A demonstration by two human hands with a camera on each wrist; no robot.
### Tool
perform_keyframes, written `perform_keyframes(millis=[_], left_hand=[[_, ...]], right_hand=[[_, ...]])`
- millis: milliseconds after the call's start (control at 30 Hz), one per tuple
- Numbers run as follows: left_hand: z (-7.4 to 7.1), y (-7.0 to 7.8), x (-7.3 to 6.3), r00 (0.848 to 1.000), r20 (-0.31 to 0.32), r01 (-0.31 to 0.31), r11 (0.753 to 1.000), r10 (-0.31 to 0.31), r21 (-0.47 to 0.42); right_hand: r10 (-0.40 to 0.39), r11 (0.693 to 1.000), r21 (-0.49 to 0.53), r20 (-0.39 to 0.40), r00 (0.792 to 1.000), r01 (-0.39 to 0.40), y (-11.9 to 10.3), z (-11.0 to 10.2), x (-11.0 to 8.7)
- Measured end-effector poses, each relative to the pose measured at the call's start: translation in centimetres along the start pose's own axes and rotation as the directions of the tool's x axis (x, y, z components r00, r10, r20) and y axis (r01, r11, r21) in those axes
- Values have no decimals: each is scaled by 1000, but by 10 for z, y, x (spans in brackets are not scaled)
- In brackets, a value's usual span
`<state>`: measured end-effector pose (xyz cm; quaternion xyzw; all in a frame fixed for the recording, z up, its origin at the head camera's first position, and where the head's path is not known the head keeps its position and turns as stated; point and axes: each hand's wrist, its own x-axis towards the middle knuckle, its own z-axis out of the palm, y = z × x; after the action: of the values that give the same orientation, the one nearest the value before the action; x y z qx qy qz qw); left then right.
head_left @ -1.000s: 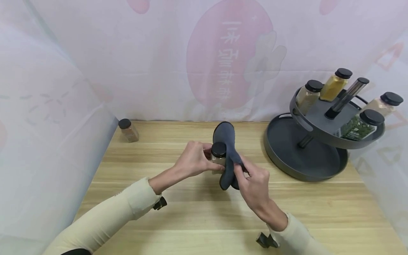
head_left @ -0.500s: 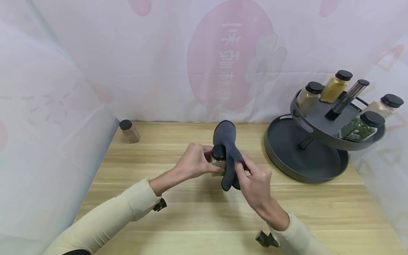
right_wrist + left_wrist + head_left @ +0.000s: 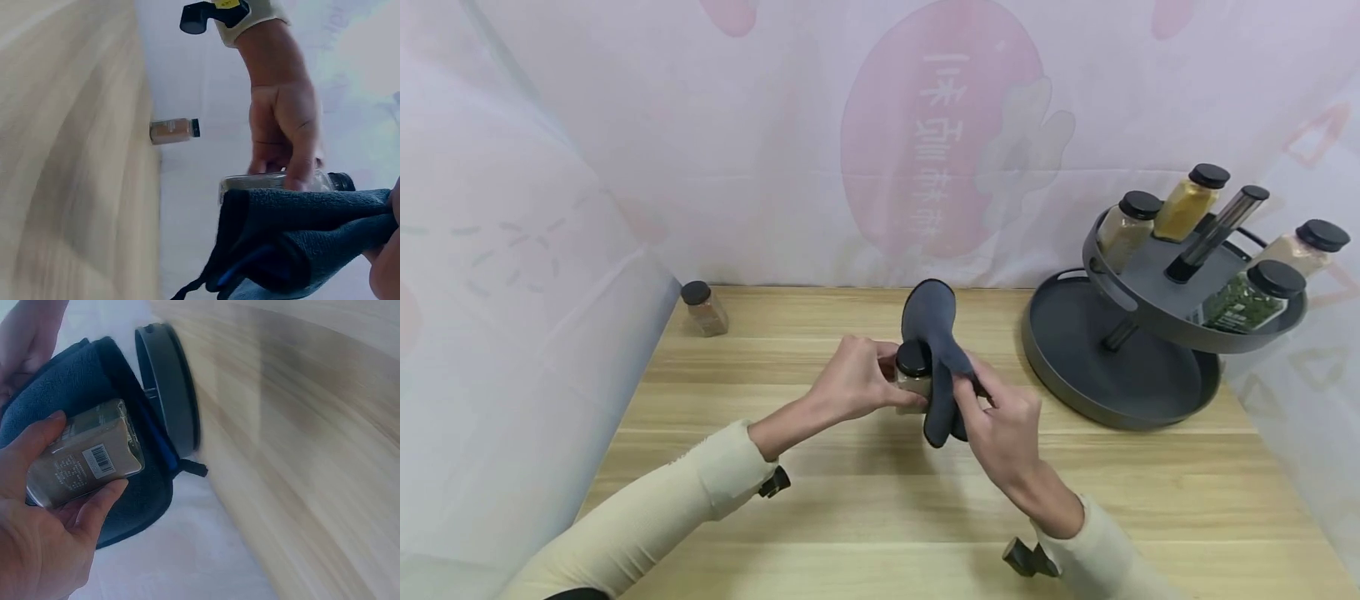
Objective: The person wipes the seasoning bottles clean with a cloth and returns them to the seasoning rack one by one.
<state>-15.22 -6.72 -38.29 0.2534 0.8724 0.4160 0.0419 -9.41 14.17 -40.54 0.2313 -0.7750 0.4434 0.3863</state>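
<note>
My left hand [image 3: 852, 382] grips a spice jar [image 3: 913, 379] with a black lid, fingers on its far side and thumb on its near side. The jar stands upright above the wooden table. In the left wrist view, a barcode label shows on the jar's side [image 3: 94, 456]. A dark blue-grey cloth [image 3: 931, 321] lies along the jar's right side, its ends hanging in folds. My right hand [image 3: 1003, 425] pinches the bunched middle of that cloth. In the right wrist view, the cloth [image 3: 312, 209] covers part of the jar, and a small loop dangles from its corner.
Another black-lidded spice jar [image 3: 707, 312] stands at the table's back left. On the right is a two-tier dark grey turntable rack [image 3: 1052, 383]. Several jars stand on its upper tier, among them a yellow one [image 3: 1186, 208] and a green-herb one [image 3: 1247, 300]. A printed curtain [image 3: 760, 167] hangs behind.
The cloth's lower end has shifted slightly to the right along with my right hand. Both hands keep their grips, and the jar stays almost in place.
</note>
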Motion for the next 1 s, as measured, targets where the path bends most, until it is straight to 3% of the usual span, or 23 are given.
perform_keyframes(millis=[100,300,367,600,833,1000], left_hand=[[-1,2,1,1000,-9,2,1000,-2,-13],[-7,7,2,1000,-16,24,1000,-24,9],[-6,6,2,1000,-14,27,1000,-27,6],[-1,3,3,1000,-19,-3,1000,3,7],[-4,8,0,999,-31,17,1000,-17,20],[0,4,1,1000,-7,13,1000,-12,26]], right_hand=[[14,1000,-11,23,1000,-14,2,1,-4],[146,989,-26,126,981,-144,12,8,-25],[143,990,-15,112,983,-142,9,7,-21],[14,1000,-6,0,1000,-14,1,1,-3],[154,988,-31,101,983,-151,11,9,-31],[157,988,-8,73,985,-157,7,5,-21]])
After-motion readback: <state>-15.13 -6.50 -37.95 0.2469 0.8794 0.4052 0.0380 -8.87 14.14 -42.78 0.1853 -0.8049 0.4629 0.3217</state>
